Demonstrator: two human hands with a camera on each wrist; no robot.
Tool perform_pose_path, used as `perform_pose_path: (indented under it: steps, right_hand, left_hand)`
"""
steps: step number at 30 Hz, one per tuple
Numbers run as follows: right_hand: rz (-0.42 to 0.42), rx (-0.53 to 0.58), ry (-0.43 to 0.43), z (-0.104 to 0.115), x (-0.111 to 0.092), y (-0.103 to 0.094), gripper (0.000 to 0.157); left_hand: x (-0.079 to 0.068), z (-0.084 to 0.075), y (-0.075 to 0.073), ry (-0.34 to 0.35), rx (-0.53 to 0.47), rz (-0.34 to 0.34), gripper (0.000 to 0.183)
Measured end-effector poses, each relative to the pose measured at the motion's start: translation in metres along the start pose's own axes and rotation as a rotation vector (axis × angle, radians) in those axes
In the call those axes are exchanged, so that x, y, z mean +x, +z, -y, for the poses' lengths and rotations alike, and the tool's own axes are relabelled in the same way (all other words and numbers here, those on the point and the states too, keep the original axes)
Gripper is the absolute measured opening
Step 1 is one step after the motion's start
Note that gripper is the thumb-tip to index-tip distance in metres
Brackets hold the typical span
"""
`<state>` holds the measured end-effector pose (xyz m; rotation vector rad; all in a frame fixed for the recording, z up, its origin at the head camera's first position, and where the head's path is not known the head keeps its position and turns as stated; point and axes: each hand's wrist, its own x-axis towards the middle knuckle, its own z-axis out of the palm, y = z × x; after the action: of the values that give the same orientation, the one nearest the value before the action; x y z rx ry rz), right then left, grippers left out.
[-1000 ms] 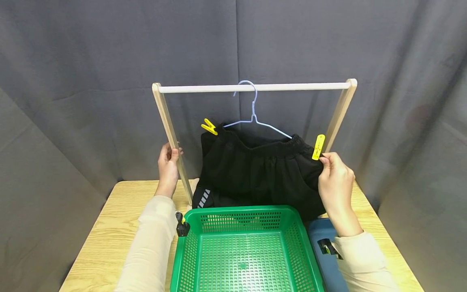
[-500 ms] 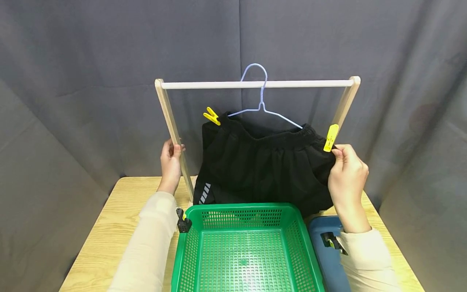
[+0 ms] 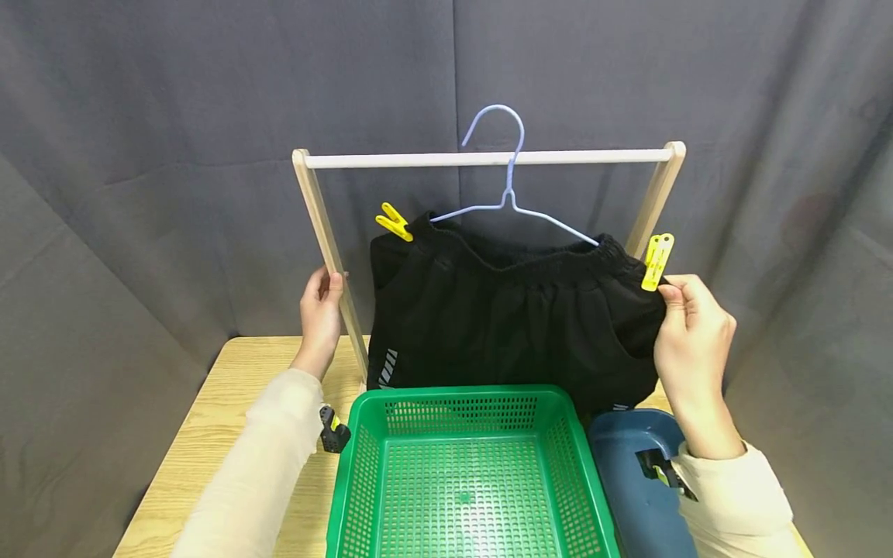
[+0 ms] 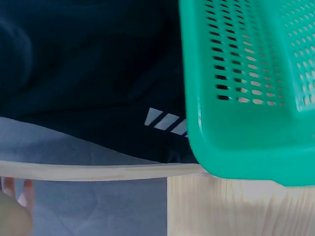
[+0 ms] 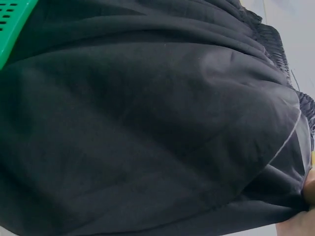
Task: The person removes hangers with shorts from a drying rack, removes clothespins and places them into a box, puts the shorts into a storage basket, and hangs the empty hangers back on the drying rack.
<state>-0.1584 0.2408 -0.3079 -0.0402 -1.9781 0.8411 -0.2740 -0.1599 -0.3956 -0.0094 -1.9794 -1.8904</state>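
Observation:
Black shorts [image 3: 516, 333] hang from a pale blue hanger [image 3: 510, 186], clipped by a yellow clothespin [image 3: 394, 223] at the left and another yellow clothespin [image 3: 657, 263] at the right. My right hand [image 3: 698, 341] pinches the shorts' right upper edge, just beside that clothespin. The hanger's hook stands above the white rail of the wooden rack [image 3: 405, 160], its tip clear of the rail. With fingers and thumb round it, my left hand [image 3: 321, 314] grips the rack's left post. Striped grey marks show on the shorts in the left wrist view; cloth fills most of the right wrist view.
A green perforated basket [image 3: 463, 395] stands in front of the shorts and covers their lower edge. To its right, partly under my right forearm, lies a blue container [image 3: 621, 480]. Wooden table [image 3: 209, 442] below; grey curtain [image 3: 174, 116] behind.
My right hand has moved right and slightly up, drawing the shorts and hanger along. The hook has risen from the rail to above it. The left hand keeps its grip on the post.

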Motion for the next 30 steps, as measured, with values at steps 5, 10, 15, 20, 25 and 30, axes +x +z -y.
perform_pose_path:
  steps: [5, 10, 15, 20, 25, 30]
  right_hand:
    - [-0.016, 0.023, 0.000, -0.001, -0.008, -0.007, 0.020]
    - [-0.012, 0.048, 0.014, -0.004, -0.016, -0.012, 0.016]
    - [0.038, 0.095, 0.031, -0.005, -0.025, -0.018, 0.013]
    - [0.085, 0.139, 0.051, -0.009, -0.036, -0.021, 0.010]
    - [0.110, 0.173, 0.069, -0.013, -0.048, -0.024, 0.007]
    - [0.126, 0.195, 0.093, -0.018, -0.059, -0.024, 0.007]
  left_hand:
    - [-0.008, -0.001, -0.010, -0.036, 0.037, -0.001, 0.045]
    - [-0.018, 0.002, -0.021, -0.059, 0.050, -0.009, 0.046]
    - [-0.028, 0.004, -0.031, -0.089, 0.038, 0.017, 0.046]
    - [-0.041, -0.006, -0.035, -0.091, -0.010, 0.032, 0.043]
    - [-0.050, 0.005, -0.044, -0.047, -0.052, 0.008, 0.041]
    - [-0.061, 0.001, -0.055, -0.038, -0.079, 0.024, 0.040]
